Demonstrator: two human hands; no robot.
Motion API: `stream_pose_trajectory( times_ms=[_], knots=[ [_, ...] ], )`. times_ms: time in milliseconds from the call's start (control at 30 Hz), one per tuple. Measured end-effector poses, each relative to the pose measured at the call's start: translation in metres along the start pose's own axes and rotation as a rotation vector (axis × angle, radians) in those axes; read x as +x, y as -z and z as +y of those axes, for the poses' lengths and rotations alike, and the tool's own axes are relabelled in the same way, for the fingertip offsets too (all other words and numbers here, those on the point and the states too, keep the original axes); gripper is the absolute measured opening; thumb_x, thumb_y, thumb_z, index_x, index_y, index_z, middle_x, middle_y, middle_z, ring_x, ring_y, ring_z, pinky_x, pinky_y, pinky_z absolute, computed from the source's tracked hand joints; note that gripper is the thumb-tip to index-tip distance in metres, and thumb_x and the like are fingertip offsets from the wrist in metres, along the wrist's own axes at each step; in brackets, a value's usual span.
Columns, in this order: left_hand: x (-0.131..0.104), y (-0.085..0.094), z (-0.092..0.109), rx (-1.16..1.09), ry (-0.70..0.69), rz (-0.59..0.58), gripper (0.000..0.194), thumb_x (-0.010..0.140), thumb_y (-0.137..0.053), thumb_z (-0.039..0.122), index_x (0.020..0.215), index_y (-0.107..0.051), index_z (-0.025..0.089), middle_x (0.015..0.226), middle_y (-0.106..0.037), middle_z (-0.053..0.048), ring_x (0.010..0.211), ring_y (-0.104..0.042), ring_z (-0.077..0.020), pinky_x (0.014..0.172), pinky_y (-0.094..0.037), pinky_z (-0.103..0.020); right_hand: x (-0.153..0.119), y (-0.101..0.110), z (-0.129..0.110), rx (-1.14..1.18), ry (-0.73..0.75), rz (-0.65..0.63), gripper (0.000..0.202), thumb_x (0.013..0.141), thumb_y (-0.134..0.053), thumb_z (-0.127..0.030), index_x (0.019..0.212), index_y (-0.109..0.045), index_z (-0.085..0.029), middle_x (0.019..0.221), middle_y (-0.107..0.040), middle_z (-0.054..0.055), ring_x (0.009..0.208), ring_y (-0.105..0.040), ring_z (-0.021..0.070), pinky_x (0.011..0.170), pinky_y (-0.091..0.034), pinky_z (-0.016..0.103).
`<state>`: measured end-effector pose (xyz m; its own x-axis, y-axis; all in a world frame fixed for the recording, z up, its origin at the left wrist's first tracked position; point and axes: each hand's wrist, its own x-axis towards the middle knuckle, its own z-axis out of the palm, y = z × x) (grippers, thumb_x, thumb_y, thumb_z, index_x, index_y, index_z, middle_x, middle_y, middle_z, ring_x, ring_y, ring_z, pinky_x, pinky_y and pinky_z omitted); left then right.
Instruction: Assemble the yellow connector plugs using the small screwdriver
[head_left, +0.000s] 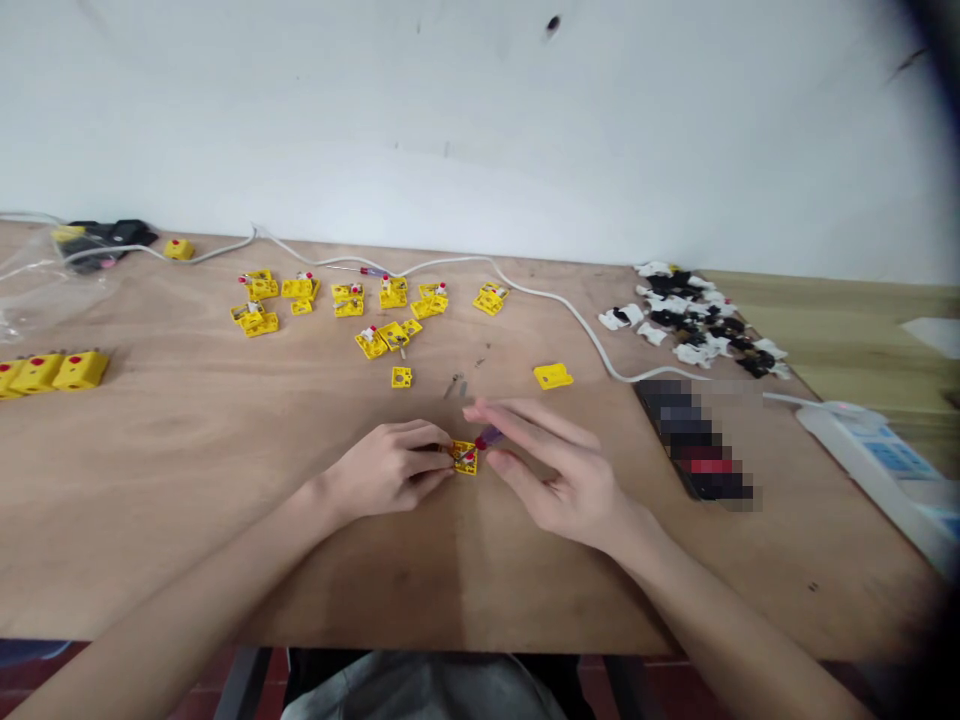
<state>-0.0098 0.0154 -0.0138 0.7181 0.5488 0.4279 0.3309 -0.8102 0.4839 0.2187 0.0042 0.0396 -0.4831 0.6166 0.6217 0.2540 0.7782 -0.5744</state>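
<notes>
At the far left, a clear plastic bag [56, 290] lies near a black thing [112, 245] at the back of the table [187, 420]. In front of them, fat yellow blocks [81, 371] with red dots stand in a row. One more yellow block [179, 250] sits by the long white cord [442, 263]. Next come lots of open yellow cases [349, 300] with little white and red bits in them. A thin screwdriver [373, 271] lies behind them.

Near the middle front, the left hand [397, 465] pinches the left side of a small yellow case [469, 461] with its fingertips, down at the table. A screwdriver with a purple handle [491, 436] leans over that case, its tip end pointing down into it. The right hand [562, 470] has its fingers spread and its thumb apart, with the handle between them; you can't tell how tight they hold it.

Past that is a flat yellow piece [553, 376], then a heap of black and white bits [697, 320], a dark, blurred-out phone [686, 430], and a white power strip [832, 430].
</notes>
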Motion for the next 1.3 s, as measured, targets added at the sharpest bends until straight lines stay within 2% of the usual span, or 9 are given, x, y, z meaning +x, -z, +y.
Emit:
stream_pose_trajectory(
  times_ms=[167,300,433,567,700,867,1000,1133,1300],
  knots=[
    [0.001,0.001,0.001,0.016,-0.001,-0.014,0.021,0.098,-0.052,0.018,0.101,-0.073,0.018,0.103,-0.071,-0.008,0.097,-0.069,-0.0189,0.087,-0.059,-0.034,0.004,-0.001,-0.003,-0.015,0.023,0.022,0.053,0.088,-0.069,-0.007,0.135,-0.062,-0.03,0.107,-0.071,0.005,0.092,-0.071,0.0174,0.077,-0.062,0.029],
    [0.0,0.0,0.001,-0.003,-0.003,0.018,0.021,0.098,-0.053,0.02,0.101,-0.074,0.02,0.105,-0.071,-0.008,0.099,-0.069,-0.019,0.088,-0.06,-0.034,0.008,0.003,-0.003,0.042,-0.028,-0.108,0.057,0.095,-0.057,-0.008,0.147,-0.048,-0.029,0.123,-0.068,0.008,0.111,-0.067,0.0201,0.093,-0.06,0.035],
    [0.0,-0.001,0.001,-0.018,0.012,0.028,0.02,0.097,-0.054,0.018,0.102,-0.073,0.02,0.104,-0.071,-0.008,0.099,-0.069,-0.0186,0.088,-0.059,-0.033,0.009,0.005,-0.001,0.003,0.001,0.001,0.048,0.091,-0.067,-0.011,0.135,-0.061,-0.031,0.104,-0.072,0.004,0.089,-0.072,0.016,0.079,-0.062,0.028],
    [0.001,-0.001,0.002,-0.04,0.016,0.03,0.019,0.096,-0.055,0.016,0.1,-0.074,0.02,0.105,-0.071,-0.008,0.1,-0.068,-0.0189,0.089,-0.059,-0.033,0.005,0.004,-0.001,0.012,-0.026,-0.079,0.055,0.095,-0.059,-0.01,0.147,-0.048,-0.028,0.118,-0.07,0.007,0.105,-0.069,0.0181,0.09,-0.061,0.032],
    [0.001,-0.001,0.002,-0.05,0.012,0.042,0.019,0.096,-0.055,0.016,0.101,-0.073,0.02,0.103,-0.071,-0.008,0.099,-0.068,-0.0194,0.087,-0.059,-0.034,0.003,0.002,-0.002,-0.013,0.02,0.033,0.051,0.09,-0.066,-0.007,0.136,-0.06,-0.029,0.104,-0.073,0.004,0.088,-0.072,0.0142,0.078,-0.062,0.025],
    [0.001,-0.001,0.002,-0.051,0.027,0.027,0.018,0.095,-0.056,0.015,0.099,-0.074,0.02,0.106,-0.07,-0.008,0.099,-0.068,-0.0193,0.087,-0.058,-0.033,0.007,0.001,0.0,0.047,-0.038,-0.059,0.056,0.096,-0.058,-0.01,0.147,-0.047,-0.027,0.121,-0.07,0.008,0.11,-0.069,0.0188,0.094,-0.06,0.034],
    [0.001,-0.001,0.002,-0.035,0.015,0.03,0.019,0.096,-0.056,0.016,0.099,-0.074,0.021,0.104,-0.07,-0.008,0.1,-0.068,-0.019,0.088,-0.059,-0.033,0.009,-0.001,0.001,0.038,-0.006,0.051,0.044,0.091,-0.066,-0.01,0.132,-0.063,-0.027,0.102,-0.073,0.004,0.088,-0.072,0.0144,0.08,-0.062,0.025],
    [0.0,-0.004,0.0,-0.033,0.015,0.046,0.018,0.095,-0.057,0.016,0.099,-0.074,0.021,0.106,-0.07,-0.007,0.101,-0.068,-0.0191,0.089,-0.058,-0.033,0.009,-0.001,-0.001,0.072,-0.027,-0.053,0.049,0.096,-0.056,-0.007,0.142,-0.054,-0.024,0.118,-0.07,0.008,0.106,-0.069,0.0167,0.091,-0.059,0.029],
    [-0.001,-0.005,-0.001,-0.058,0.015,0.049,0.02,0.095,-0.056,0.015,0.102,-0.073,0.02,0.103,-0.07,-0.007,0.101,-0.067,-0.0188,0.089,-0.057,-0.032,0.012,0.0,-0.005,0.016,-0.036,-0.028,0.04,0.094,-0.065,-0.014,0.132,-0.063,-0.023,0.102,-0.071,0.006,0.089,-0.07,0.0151,0.081,-0.06,0.026]
  ],
)
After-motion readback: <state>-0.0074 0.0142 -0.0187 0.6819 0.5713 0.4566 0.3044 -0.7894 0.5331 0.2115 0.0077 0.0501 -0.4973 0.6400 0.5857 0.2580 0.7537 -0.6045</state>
